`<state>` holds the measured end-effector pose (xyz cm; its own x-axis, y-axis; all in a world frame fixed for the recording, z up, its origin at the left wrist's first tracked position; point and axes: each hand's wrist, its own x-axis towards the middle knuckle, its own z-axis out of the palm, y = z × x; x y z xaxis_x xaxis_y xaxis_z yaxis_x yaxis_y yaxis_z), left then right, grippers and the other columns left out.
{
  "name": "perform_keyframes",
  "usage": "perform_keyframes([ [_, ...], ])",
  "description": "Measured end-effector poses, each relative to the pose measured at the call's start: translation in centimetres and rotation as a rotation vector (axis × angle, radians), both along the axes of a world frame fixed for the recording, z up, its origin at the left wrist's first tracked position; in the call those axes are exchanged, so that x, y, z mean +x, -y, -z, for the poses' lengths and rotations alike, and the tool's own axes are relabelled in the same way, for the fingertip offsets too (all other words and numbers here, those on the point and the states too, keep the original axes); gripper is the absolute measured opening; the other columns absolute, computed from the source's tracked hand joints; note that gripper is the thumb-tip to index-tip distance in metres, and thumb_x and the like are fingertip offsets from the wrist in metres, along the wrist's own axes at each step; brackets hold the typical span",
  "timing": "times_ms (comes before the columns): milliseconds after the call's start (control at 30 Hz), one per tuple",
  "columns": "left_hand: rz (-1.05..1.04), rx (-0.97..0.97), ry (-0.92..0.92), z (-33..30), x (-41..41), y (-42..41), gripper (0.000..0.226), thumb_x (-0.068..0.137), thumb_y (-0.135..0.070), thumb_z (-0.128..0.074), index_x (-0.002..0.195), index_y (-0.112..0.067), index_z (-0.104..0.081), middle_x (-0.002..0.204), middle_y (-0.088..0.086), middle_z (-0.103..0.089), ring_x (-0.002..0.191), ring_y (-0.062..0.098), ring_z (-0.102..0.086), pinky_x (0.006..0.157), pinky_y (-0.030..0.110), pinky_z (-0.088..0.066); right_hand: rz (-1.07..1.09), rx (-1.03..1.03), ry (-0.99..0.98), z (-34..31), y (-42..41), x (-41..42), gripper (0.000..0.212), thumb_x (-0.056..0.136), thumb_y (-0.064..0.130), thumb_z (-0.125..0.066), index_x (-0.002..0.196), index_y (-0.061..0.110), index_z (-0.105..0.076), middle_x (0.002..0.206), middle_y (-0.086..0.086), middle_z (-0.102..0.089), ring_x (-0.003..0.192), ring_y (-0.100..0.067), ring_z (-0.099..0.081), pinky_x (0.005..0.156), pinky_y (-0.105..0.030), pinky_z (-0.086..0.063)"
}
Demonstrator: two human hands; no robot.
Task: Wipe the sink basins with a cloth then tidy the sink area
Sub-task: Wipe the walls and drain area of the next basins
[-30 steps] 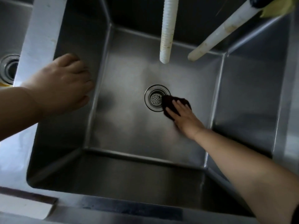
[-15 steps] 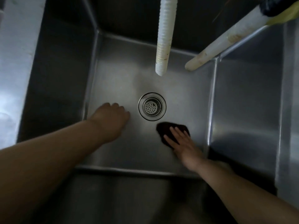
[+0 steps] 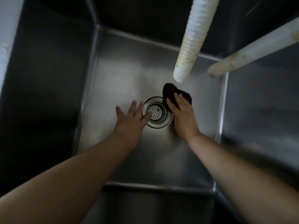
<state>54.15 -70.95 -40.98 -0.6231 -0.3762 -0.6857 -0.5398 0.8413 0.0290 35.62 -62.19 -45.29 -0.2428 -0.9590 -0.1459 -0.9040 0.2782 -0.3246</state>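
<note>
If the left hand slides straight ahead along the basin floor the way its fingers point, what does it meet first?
Probably the drain strainer: the left hand lies flat on the basin floor, its fingertips already at the strainer's rim.

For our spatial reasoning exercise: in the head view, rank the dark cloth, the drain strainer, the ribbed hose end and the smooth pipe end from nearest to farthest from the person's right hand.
1. Dark cloth: directly under the fingers of the right hand.
2. Drain strainer: just left of the hand.
3. Ribbed hose end: above the hand, hanging over the basin.
4. Smooth pipe end: upper right, farthest.
</note>
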Motion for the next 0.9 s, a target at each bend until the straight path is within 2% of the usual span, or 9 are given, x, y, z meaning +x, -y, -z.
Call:
perform_keyframes([
  [100,-0.002,0.005,0.002,-0.1,-0.5,0.3,0.085,0.088,-0.032,-0.057,0.151,-0.027,0.000,0.156,0.013,0.020,0.144,0.036,0.013,0.106,0.069,-0.018,-0.248,-0.034,-0.084,0.6,-1.3,1.5,0.046,0.080,0.009,-0.040,0.118,0.011,-0.065,0.130,-0.020,-0.056,0.125,-0.035,-0.042,0.100,-0.051,-0.034],
  [200,-0.002,-0.008,-0.001,-0.1,-0.8,0.5,0.079,0.088,-0.035,-0.056,0.151,-0.029,-0.009,0.157,0.013,0.013,0.144,0.036,0.006,0.104,0.068,-0.023,-0.339,0.031,-0.149,0.1,-0.4,2.8,0.042,0.080,0.015,-0.041,0.112,0.009,-0.068,0.120,-0.016,-0.061,0.118,-0.030,-0.043,0.103,-0.042,-0.037],
  [367,0.028,-0.017,0.036,0.2,-0.9,0.9,0.080,0.087,-0.040,-0.056,0.151,-0.031,-0.008,0.157,0.011,0.015,0.144,0.034,0.007,0.105,0.065,-0.024,-0.505,0.156,-0.321,-0.7,2.3,3.0,0.036,0.082,0.017,-0.041,0.095,0.007,-0.073,0.096,-0.009,-0.066,0.098,-0.030,-0.059,0.095,-0.038,-0.033],
  [433,0.039,-0.020,0.043,0.3,-0.7,1.1,0.086,0.084,-0.044,-0.060,0.150,-0.033,-0.007,0.157,0.010,0.016,0.145,0.033,0.007,0.105,0.063,-0.023,-0.519,0.270,-0.396,-1.6,2.7,3.4,0.040,0.082,0.020,-0.037,0.098,0.012,-0.073,0.096,-0.005,-0.067,0.100,-0.026,-0.058,0.094,-0.037,-0.030],
  [500,0.053,-0.024,0.055,0.5,-0.7,1.1,0.094,0.079,-0.049,-0.064,0.150,-0.034,-0.005,0.157,0.009,0.017,0.145,0.033,0.007,0.105,0.062,-0.023,-0.565,0.474,-0.453,-2.7,3.4,4.2,0.039,0.088,0.024,-0.038,0.113,0.015,-0.067,0.112,-0.002,-0.063,0.114,-0.024,-0.047,0.101,-0.041,-0.026],
  [567,0.057,-0.028,0.058,0.6,-0.8,1.1,0.099,0.076,-0.052,-0.066,0.150,-0.035,-0.003,0.157,0.009,0.017,0.144,0.033,0.008,0.105,0.062,-0.023,-0.570,0.615,-0.440,-3.3,4.5,5.1,0.035,0.093,0.028,-0.041,0.121,0.019,-0.060,0.125,0.000,-0.056,0.124,-0.025,-0.034,0.102,-0.044,-0.025],
  [700,0.069,-0.026,0.067,0.4,-0.7,1.2,0.103,0.075,-0.055,-0.066,0.150,-0.034,0.001,0.156,0.008,0.019,0.144,0.033,0.009,0.106,0.061,-0.021,-0.521,0.718,-0.448,-3.3,5.3,6.5,0.030,0.093,0.027,-0.044,0.118,0.023,-0.060,0.126,0.002,-0.057,0.127,-0.028,-0.032,0.102,-0.044,-0.025],
  [833,0.048,-0.013,0.062,0.6,-0.5,1.2,0.106,0.072,-0.055,-0.069,0.150,-0.034,0.000,0.157,0.008,0.020,0.144,0.032,0.010,0.108,0.061,-0.018,-0.397,0.620,-0.288,-3.2,5.4,5.9,0.027,0.095,0.032,-0.041,0.108,0.022,-0.062,0.113,0.002,-0.062,0.117,-0.025,-0.041,0.099,-0.043,-0.026],
  [900,0.036,-0.002,0.059,0.7,-0.5,1.3,0.106,0.071,-0.055,-0.069,0.150,-0.035,-0.001,0.157,0.007,0.021,0.144,0.032,0.011,0.109,0.062,-0.016,-0.341,0.573,-0.155,-3.1,5.2,5.0,0.026,0.093,0.028,-0.042,0.112,0.020,-0.058,0.111,-0.002,-0.061,0.113,-0.025,-0.043,0.096,-0.039,-0.027],
])
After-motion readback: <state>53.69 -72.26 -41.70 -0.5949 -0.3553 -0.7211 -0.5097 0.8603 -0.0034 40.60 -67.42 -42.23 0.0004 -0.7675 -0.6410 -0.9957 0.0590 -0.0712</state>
